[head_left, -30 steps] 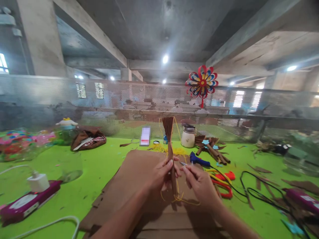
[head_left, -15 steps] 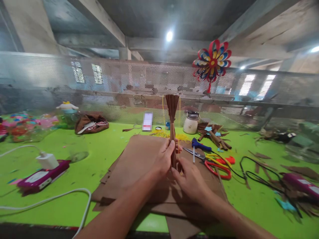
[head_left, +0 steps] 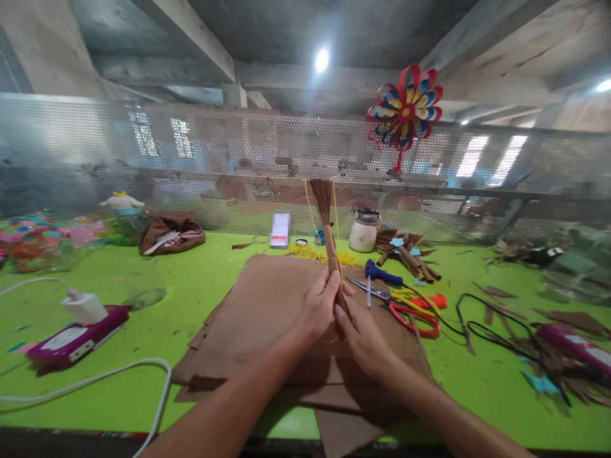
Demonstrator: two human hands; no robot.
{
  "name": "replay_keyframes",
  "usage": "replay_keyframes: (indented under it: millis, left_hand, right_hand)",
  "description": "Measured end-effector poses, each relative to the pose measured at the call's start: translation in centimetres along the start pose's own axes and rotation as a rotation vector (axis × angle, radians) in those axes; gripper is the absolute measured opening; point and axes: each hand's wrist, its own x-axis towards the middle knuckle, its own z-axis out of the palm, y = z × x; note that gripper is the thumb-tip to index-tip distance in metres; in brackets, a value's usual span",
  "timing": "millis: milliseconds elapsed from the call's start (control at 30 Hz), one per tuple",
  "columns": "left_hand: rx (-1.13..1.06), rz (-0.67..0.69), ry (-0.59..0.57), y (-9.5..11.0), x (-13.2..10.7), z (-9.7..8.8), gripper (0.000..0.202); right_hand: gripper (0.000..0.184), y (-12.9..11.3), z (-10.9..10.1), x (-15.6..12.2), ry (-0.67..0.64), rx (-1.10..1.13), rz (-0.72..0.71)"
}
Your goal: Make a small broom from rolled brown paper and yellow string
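A brown paper brush-like roll (head_left: 330, 245) stands between my hands, its fringed top fanned out and leaning a little left. My left hand (head_left: 323, 304) wraps round the middle of its handle, thumb on the near side. Lower down, my right hand (head_left: 359, 329) is closed on the handle's bottom end; its fingertips are partly hidden. Thin yellow strands (head_left: 336, 210) hang beside the fringe. Beneath both hands lies a stack of brown paper sheets (head_left: 267, 305).
Right of the paper are red-handled scissors (head_left: 415, 318) and a blue glue gun (head_left: 382, 273). Behind stand a white jar (head_left: 363, 232) and a phone (head_left: 280, 230). Brown rolls (head_left: 413, 257) lie back right. A purple power strip (head_left: 79, 337) with a white cable sits left.
The roll has gone from nearly upright to tilted, its fringe further left. My right hand has risen slightly towards the handle's end. The camera view has shifted a little.
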Motion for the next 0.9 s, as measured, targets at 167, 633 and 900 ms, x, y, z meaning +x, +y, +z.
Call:
replay_keyframes:
  millis: [167,633,900]
  left_hand:
    - [0.135,0.044,-0.007,0.3,-0.4,0.7,0.033]
    - [0.485,0.332,0.124,-0.2,-2.3,2.8,0.028]
    - [0.737,0.288,0.09,-0.1,-3.8,2.7,0.042]
  right_hand:
    - [0.039,0.5,-0.5,0.8,0.12,0.083,-0.032]
    - [0.028,-1.3,-0.6,0.8,0.118,0.734,0.088]
    - [0.028,-2.5,-0.6,0.6,0.121,0.697,0.006]
